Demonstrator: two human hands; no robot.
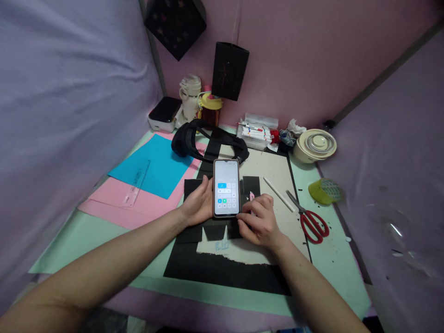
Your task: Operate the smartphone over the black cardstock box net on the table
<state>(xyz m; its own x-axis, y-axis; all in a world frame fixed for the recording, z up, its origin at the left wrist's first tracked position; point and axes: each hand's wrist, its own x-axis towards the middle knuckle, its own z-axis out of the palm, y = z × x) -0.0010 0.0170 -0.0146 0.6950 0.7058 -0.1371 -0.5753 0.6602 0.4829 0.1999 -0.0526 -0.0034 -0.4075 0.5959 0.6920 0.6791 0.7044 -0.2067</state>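
My left hand (200, 200) holds a smartphone (226, 185) upright by its left side, its lit screen showing a panel of icons. Close to the phone's lower right corner is my right hand (259, 222), its fingers curled in. A small pink object (251, 196) with a pale tip shows just past those fingers; whether it is gripped or lies behind them I cannot tell. Beneath both hands are black paper (229, 270) and a torn-edged pale sheet (239, 249) with blue marks.
Red-handled scissors (314, 226) lie open at right beside a white stick (279, 194). A tape roll (324, 191) sits farther right. A black headset (194, 138) is behind the phone. Blue paper (156, 162) and a clear ruler (137, 182) lie left. Black paper lanterns (230, 71) hang above.
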